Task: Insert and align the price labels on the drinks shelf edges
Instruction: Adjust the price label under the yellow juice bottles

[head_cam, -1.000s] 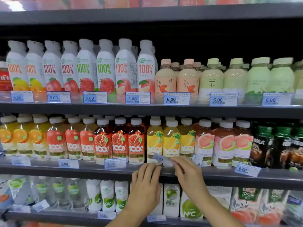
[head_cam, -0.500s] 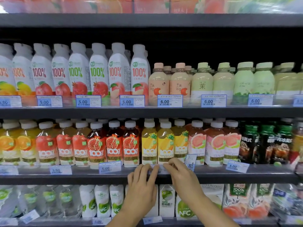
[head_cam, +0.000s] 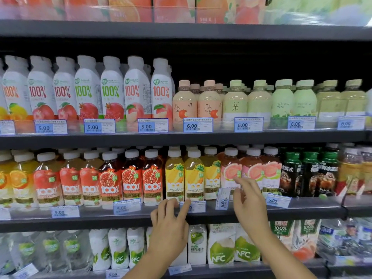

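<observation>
One wide head-worn camera faces the drinks shelves (head_cam: 181, 140) straight on, close in, tilted slightly downward.

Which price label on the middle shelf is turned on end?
The 6.00 label beside the right hand: it stands on end, the others sit roughly level.
</observation>
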A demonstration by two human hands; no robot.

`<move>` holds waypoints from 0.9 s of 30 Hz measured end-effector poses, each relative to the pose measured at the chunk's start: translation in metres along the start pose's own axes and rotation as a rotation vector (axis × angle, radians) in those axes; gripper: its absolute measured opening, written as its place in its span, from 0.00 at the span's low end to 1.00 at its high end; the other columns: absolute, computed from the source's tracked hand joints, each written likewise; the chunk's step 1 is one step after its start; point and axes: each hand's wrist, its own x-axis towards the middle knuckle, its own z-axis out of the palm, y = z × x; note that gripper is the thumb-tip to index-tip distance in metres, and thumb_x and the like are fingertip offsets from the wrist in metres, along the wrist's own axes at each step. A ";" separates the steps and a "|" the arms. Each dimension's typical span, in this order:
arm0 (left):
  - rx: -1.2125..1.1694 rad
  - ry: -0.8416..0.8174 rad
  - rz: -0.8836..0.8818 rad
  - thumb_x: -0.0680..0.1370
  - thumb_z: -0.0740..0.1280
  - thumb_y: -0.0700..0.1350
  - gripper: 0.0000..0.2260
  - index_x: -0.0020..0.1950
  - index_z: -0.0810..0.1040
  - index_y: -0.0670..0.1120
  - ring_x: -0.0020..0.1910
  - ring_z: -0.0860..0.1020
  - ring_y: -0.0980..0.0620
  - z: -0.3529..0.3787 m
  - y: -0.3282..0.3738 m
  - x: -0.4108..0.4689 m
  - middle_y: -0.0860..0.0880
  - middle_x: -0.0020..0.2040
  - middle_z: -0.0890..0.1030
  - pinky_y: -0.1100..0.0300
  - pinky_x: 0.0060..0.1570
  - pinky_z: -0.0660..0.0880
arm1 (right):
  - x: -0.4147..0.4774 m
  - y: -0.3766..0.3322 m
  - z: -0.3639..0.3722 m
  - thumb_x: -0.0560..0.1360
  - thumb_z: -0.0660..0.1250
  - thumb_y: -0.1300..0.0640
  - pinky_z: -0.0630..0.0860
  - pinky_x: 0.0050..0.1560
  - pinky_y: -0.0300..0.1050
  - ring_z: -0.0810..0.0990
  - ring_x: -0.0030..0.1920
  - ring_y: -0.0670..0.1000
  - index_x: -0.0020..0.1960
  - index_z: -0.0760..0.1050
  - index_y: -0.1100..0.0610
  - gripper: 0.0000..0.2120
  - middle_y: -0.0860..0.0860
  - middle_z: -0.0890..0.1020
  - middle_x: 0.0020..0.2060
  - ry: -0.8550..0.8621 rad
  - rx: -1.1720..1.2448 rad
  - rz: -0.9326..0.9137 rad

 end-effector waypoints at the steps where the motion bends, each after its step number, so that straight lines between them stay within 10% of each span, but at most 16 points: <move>1: 0.001 0.001 -0.004 0.70 0.73 0.46 0.27 0.69 0.73 0.52 0.59 0.69 0.43 0.000 0.001 0.000 0.47 0.56 0.70 0.46 0.50 0.69 | 0.003 0.004 -0.004 0.78 0.63 0.64 0.69 0.44 0.23 0.76 0.43 0.38 0.66 0.73 0.54 0.17 0.46 0.74 0.57 -0.039 0.002 0.058; 7: 0.007 -0.028 -0.053 0.71 0.73 0.46 0.28 0.71 0.71 0.56 0.59 0.69 0.40 0.002 0.006 0.002 0.45 0.58 0.71 0.44 0.49 0.69 | 0.006 0.009 -0.006 0.77 0.68 0.60 0.70 0.39 0.25 0.75 0.37 0.34 0.61 0.76 0.50 0.13 0.38 0.72 0.36 -0.282 -0.002 0.094; 13: -0.036 0.002 -0.069 0.74 0.70 0.47 0.23 0.70 0.73 0.56 0.60 0.69 0.43 -0.003 0.004 0.006 0.47 0.59 0.71 0.46 0.51 0.68 | 0.008 0.005 -0.008 0.77 0.68 0.59 0.77 0.41 0.38 0.80 0.36 0.43 0.47 0.78 0.49 0.05 0.47 0.83 0.36 -0.070 0.347 0.302; 19: -0.640 -0.017 -0.213 0.82 0.58 0.60 0.13 0.61 0.76 0.58 0.58 0.72 0.60 -0.028 0.028 0.024 0.63 0.54 0.75 0.57 0.58 0.66 | -0.003 -0.017 -0.009 0.77 0.68 0.63 0.81 0.47 0.49 0.83 0.38 0.56 0.52 0.77 0.61 0.05 0.62 0.85 0.38 -0.169 0.757 0.499; 27: -0.961 -0.005 -0.389 0.81 0.66 0.49 0.06 0.44 0.78 0.55 0.44 0.78 0.58 -0.040 0.052 0.039 0.55 0.41 0.81 0.68 0.42 0.70 | -0.021 -0.023 -0.001 0.76 0.69 0.63 0.80 0.39 0.46 0.81 0.35 0.55 0.52 0.77 0.63 0.06 0.60 0.84 0.36 -0.238 0.739 0.538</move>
